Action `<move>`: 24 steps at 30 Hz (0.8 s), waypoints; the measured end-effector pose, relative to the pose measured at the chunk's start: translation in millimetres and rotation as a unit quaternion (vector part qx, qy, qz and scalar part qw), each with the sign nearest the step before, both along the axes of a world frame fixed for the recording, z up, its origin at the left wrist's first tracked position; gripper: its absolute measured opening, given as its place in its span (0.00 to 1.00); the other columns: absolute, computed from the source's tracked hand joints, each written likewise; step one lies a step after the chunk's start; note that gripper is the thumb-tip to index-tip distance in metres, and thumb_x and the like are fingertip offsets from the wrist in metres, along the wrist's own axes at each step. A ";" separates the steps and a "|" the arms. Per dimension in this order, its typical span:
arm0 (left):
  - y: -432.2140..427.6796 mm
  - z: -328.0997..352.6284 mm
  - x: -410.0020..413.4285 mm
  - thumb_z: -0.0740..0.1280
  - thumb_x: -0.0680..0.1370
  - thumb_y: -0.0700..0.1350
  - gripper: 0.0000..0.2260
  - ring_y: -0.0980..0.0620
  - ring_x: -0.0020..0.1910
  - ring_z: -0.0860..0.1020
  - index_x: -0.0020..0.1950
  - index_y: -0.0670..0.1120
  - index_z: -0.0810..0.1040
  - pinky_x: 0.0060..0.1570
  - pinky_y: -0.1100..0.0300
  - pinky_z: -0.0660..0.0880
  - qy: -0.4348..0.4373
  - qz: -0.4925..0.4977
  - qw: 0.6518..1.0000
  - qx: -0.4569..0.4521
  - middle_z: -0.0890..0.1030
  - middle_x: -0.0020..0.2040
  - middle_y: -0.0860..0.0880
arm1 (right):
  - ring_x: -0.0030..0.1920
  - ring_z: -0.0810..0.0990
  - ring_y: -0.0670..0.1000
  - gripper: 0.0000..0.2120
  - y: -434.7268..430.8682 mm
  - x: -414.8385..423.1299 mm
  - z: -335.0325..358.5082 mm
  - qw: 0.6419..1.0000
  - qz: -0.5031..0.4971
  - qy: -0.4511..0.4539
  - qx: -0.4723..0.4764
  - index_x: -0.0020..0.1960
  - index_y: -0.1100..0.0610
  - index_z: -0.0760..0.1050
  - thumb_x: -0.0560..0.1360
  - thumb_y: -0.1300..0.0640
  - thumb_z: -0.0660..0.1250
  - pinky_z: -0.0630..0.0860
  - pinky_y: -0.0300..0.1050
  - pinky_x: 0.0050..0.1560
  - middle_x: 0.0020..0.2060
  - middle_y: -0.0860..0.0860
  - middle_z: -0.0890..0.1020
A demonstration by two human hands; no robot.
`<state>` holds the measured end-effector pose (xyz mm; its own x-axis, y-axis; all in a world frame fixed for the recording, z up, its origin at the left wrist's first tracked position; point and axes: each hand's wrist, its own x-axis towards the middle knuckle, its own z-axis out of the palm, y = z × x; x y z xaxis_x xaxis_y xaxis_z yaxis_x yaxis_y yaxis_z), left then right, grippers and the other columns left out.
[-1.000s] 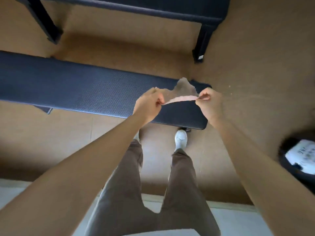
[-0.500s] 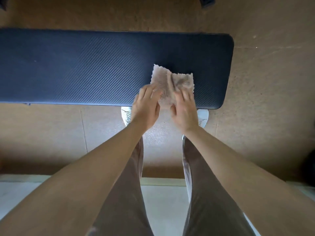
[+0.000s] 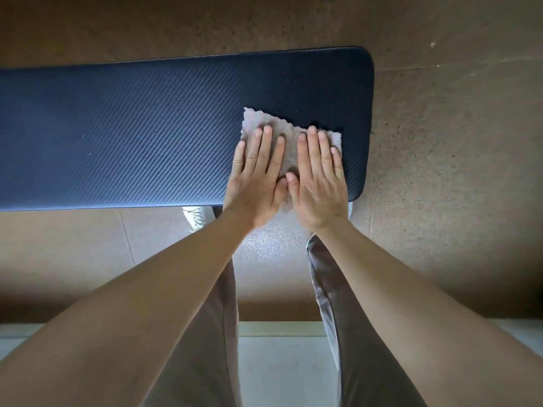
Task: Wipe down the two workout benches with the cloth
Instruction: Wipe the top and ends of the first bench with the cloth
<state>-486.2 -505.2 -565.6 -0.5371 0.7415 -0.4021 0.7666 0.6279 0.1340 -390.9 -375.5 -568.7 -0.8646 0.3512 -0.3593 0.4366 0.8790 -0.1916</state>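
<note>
One dark blue padded workout bench (image 3: 132, 127) runs across the view, and its right end lies in front of me. A small grey-beige cloth (image 3: 258, 120) with ragged edges lies flat on the pad near that end. My left hand (image 3: 258, 177) and my right hand (image 3: 318, 183) rest side by side on the cloth. Both palms are down, the fingers are stretched out, and the thumbs touch. Neither hand grips the cloth; they press it onto the pad. The hands cover the cloth's near part. The second bench is out of view.
Brown speckled floor (image 3: 440, 171) surrounds the bench. My legs in grey-brown trousers stand close to the bench's near edge, and one white shoe (image 3: 197, 217) shows beneath it. A pale strip of floor (image 3: 279, 362) lies behind my feet.
One second ago both hands held the cloth stretched in the air above the bench end. They have since laid it on the pad and flattened out on top of it, sliding it a little forward.
</note>
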 end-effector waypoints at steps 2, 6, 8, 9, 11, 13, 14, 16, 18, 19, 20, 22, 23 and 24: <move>17.7 -2.3 4.7 0.41 0.86 0.58 0.31 0.41 0.84 0.43 0.84 0.43 0.40 0.81 0.42 0.40 -0.001 -0.019 1.000 0.015 0.44 0.84 0.39 | 0.84 0.44 0.55 0.31 11.3 10.9 0.0 0.999 -0.034 -0.013 0.008 0.83 0.60 0.42 0.87 0.45 0.45 0.44 0.54 0.83 0.84 0.57 0.46; 50.0 -7.6 10.3 0.46 0.86 0.60 0.32 0.39 0.84 0.46 0.83 0.43 0.41 0.81 0.41 0.41 -0.001 -0.081 0.996 0.048 0.48 0.84 0.38 | 0.83 0.41 0.55 0.31 28.7 28.9 2.9 0.993 -0.115 -0.033 0.022 0.83 0.59 0.38 0.87 0.45 0.43 0.39 0.54 0.82 0.84 0.56 0.43; 68.7 -8.7 5.3 0.48 0.86 0.60 0.33 0.35 0.83 0.47 0.84 0.42 0.44 0.82 0.40 0.43 -0.007 -0.110 0.992 0.066 0.48 0.84 0.36 | 0.83 0.39 0.56 0.32 38.1 32.7 5.0 0.986 -0.160 -0.046 0.034 0.83 0.58 0.38 0.86 0.45 0.45 0.37 0.56 0.82 0.84 0.56 0.41; 76.6 -8.6 0.7 0.48 0.86 0.60 0.33 0.34 0.83 0.47 0.84 0.42 0.46 0.81 0.39 0.45 -0.009 -0.122 0.990 0.075 0.49 0.84 0.35 | 0.83 0.40 0.57 0.32 41.8 32.8 7.2 0.982 -0.178 -0.045 0.045 0.83 0.58 0.39 0.86 0.45 0.46 0.35 0.57 0.81 0.83 0.56 0.41; 90.8 -9.5 -10.6 0.49 0.86 0.60 0.33 0.33 0.83 0.49 0.84 0.41 0.50 0.81 0.39 0.47 -0.014 -0.146 0.985 0.091 0.51 0.83 0.34 | 0.83 0.42 0.58 0.32 46.8 30.3 11.1 0.980 -0.190 -0.015 0.051 0.84 0.59 0.42 0.87 0.47 0.50 0.32 0.56 0.80 0.83 0.55 0.42; 101.0 -11.6 -23.8 0.49 0.86 0.59 0.32 0.34 0.83 0.49 0.84 0.41 0.51 0.81 0.39 0.49 -0.005 -0.166 0.981 0.099 0.51 0.83 0.35 | 0.83 0.45 0.59 0.29 46.0 24.0 11.2 0.988 -0.152 0.035 0.020 0.83 0.61 0.48 0.87 0.52 0.52 0.35 0.53 0.81 0.83 0.56 0.47; 105.2 -12.4 -31.3 0.48 0.86 0.58 0.31 0.35 0.83 0.49 0.85 0.41 0.51 0.81 0.40 0.49 0.005 -0.173 0.980 0.099 0.51 0.84 0.36 | 0.83 0.46 0.59 0.28 45.7 18.9 10.1 0.989 -0.138 0.051 -0.002 0.83 0.62 0.50 0.87 0.53 0.52 0.37 0.52 0.82 0.83 0.57 0.49; 112.4 -12.7 -49.5 0.47 0.87 0.57 0.30 0.38 0.84 0.49 0.85 0.43 0.49 0.82 0.42 0.49 0.021 -0.178 0.979 0.097 0.50 0.84 0.38 | 0.83 0.42 0.57 0.28 50.8 2.4 5.9 0.988 -0.144 0.050 -0.032 0.83 0.61 0.48 0.87 0.51 0.51 0.39 0.53 0.82 0.83 0.58 0.49; 117.5 -12.1 -71.4 0.47 0.87 0.57 0.30 0.39 0.84 0.48 0.85 0.43 0.49 0.82 0.43 0.47 0.028 -0.173 0.980 0.095 0.50 0.84 0.39 | 0.83 0.41 0.59 0.29 63.6 -21.5 2.5 0.988 -0.149 0.036 -0.032 0.84 0.59 0.46 0.87 0.49 0.49 0.41 0.55 0.81 0.84 0.58 0.47; 118.7 -12.2 -82.8 0.47 0.87 0.57 0.30 0.40 0.84 0.48 0.85 0.43 0.48 0.82 0.43 0.46 0.029 -0.166 0.981 0.092 0.50 0.85 0.39 | 0.83 0.43 0.60 0.29 71.0 -34.7 1.7 0.989 -0.139 0.033 -0.024 0.84 0.58 0.47 0.87 0.48 0.49 0.43 0.57 0.81 0.84 0.58 0.47; 118.8 -12.5 -93.0 0.47 0.87 0.56 0.29 0.40 0.84 0.48 0.85 0.43 0.48 0.82 0.43 0.45 0.027 -0.154 0.984 0.090 0.49 0.85 0.39 | 0.83 0.44 0.62 0.29 78.1 -47.4 1.2 0.992 -0.121 0.033 -0.012 0.84 0.58 0.48 0.87 0.47 0.49 0.45 0.59 0.81 0.83 0.59 0.48; 117.6 -13.1 -110.0 0.46 0.87 0.56 0.29 0.41 0.84 0.47 0.85 0.43 0.47 0.82 0.44 0.44 0.022 -0.124 0.988 0.086 0.49 0.85 0.40 | 0.82 0.48 0.65 0.30 92.2 -71.7 1.3 0.996 -0.076 0.037 0.015 0.83 0.58 0.52 0.86 0.46 0.50 0.50 0.63 0.81 0.83 0.61 0.52; 116.7 -12.9 -116.0 0.46 0.87 0.56 0.29 0.41 0.84 0.48 0.85 0.43 0.47 0.82 0.45 0.44 0.023 -0.111 0.990 0.083 0.49 0.85 0.41 | 0.82 0.50 0.65 0.30 98.3 -83.5 2.9 0.998 -0.055 0.037 0.024 0.83 0.58 0.55 0.85 0.45 0.51 0.50 0.64 0.81 0.82 0.62 0.54; 114.0 -12.8 -121.6 0.45 0.87 0.56 0.29 0.42 0.84 0.48 0.85 0.43 0.46 0.82 0.45 0.44 0.027 -0.099 0.992 0.079 0.49 0.85 0.42 | 0.82 0.52 0.65 0.31 102.1 -96.1 4.9 0.998 -0.035 0.034 0.028 0.82 0.59 0.57 0.84 0.45 0.52 0.50 0.64 0.80 0.82 0.62 0.56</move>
<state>-607.8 -391.2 -578.4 -0.3919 0.8862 -0.2472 0.8819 0.4383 0.1733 -486.9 -273.4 -563.7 -0.8587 0.4304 -0.2782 0.4857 0.8567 -0.1737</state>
